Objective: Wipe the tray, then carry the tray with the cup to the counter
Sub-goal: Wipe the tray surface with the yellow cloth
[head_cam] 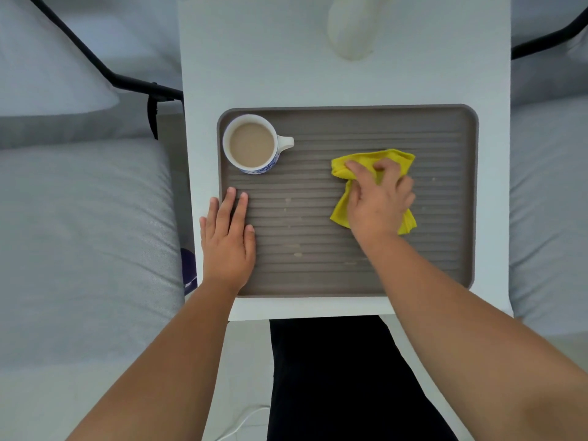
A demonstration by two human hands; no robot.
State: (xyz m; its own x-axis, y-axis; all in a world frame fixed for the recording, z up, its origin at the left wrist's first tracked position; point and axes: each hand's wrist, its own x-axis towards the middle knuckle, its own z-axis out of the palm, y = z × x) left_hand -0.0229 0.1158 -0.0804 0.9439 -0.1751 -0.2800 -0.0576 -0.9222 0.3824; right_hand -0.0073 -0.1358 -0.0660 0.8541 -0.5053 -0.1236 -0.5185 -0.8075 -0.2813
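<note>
A grey ribbed tray (350, 122) lies on a small white table (286, 74). In the tray's far left corner stands a white cup with a blue pattern (253, 144), full of milky tea, handle pointing right. My right hand (377, 198) presses a crumpled yellow cloth (391, 159) onto the tray's right half, fingers curled into the fabric. My left hand (227, 237) lies flat, fingers apart, on the tray's left rim, just below the cup. Small pale spill spots (294, 246) dot the tray's middle.
A whitish lamp base or similar object (353, 30) stands at the table's far end. Grey bedding (79, 233) and a pillow (44, 74) lie to the left, with a black metal bed frame (127, 81). More bedding (550, 192) lies on the right. A white cable (245, 421) runs on the floor.
</note>
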